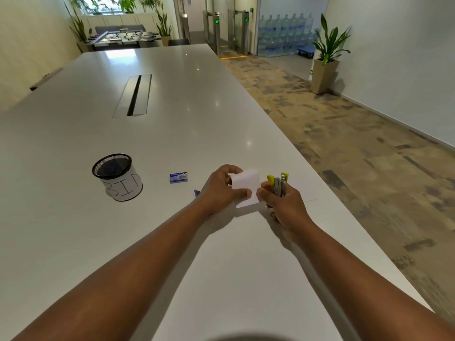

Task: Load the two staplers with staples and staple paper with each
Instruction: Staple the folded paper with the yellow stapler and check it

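Note:
My right hand (283,205) grips a yellow stapler (278,183) upright, its yellow ends and metal jaws pointing up. My left hand (222,187) pinches a small folded white paper (246,182) just left of the stapler, lifted a little above the white table (172,119). A small blue box of staples (178,177) lies on the table left of my hands. A blue object (196,192), perhaps the second stapler, peeks out from behind my left wrist; most of it is hidden.
A black mesh cup (117,177) wrapped in white paper marked "BIN" stands to the left. More white paper (302,190) lies flat under my right hand. The table's right edge runs close beside my right arm, with carpeted floor beyond.

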Tool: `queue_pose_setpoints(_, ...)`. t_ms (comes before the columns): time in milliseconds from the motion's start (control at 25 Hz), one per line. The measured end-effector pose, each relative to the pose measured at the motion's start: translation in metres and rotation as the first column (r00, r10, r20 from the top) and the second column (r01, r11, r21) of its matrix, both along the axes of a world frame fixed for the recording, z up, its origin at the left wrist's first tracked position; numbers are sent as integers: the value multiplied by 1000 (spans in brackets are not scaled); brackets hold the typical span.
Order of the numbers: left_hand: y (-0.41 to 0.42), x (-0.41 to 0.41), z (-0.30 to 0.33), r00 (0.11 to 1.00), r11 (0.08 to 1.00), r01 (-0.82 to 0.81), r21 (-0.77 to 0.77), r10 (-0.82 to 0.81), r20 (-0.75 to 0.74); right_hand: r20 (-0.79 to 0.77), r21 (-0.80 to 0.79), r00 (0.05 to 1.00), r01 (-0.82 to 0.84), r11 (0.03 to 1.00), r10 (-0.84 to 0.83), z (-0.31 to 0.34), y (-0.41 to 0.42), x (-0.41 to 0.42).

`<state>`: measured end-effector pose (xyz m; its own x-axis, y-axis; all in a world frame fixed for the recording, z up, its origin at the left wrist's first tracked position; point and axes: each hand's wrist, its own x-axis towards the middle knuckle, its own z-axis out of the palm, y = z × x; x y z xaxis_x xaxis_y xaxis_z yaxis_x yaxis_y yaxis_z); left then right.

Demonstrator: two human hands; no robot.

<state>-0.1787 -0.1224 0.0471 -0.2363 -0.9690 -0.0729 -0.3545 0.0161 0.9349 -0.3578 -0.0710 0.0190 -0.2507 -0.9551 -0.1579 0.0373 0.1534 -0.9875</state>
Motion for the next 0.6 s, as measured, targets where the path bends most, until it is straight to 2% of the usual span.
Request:
queue_pose_setpoints(120,6,21,7,971,984,-159,85,171,-167,23,-21,997,-73,997,73,9,-2,23)
queue_pose_setpoints(200,10,37,12,944,973,-207,98,225,-240,116,-66,985,-117,991,124,17,-4,39)
queue_pose_setpoints(320,18,61,21,892,981,-132,141,180,-416,341,-85,922,-167,982,186,29,-9,59)
queue_pose_setpoints(400,23,74,25,833,976,-65,208,168,-527,419,-89,880,-205,975,223,35,-12,71)
queue_pose_setpoints(480,27,83,27,781,960,-7,279,179,-598,412,-87,864,-278,957,288,40,-12,84)
queue_pose_setpoints(600,32,91,30,768,949,38,314,173,-617,387,-79,844,-370,926,371,46,-9,107)
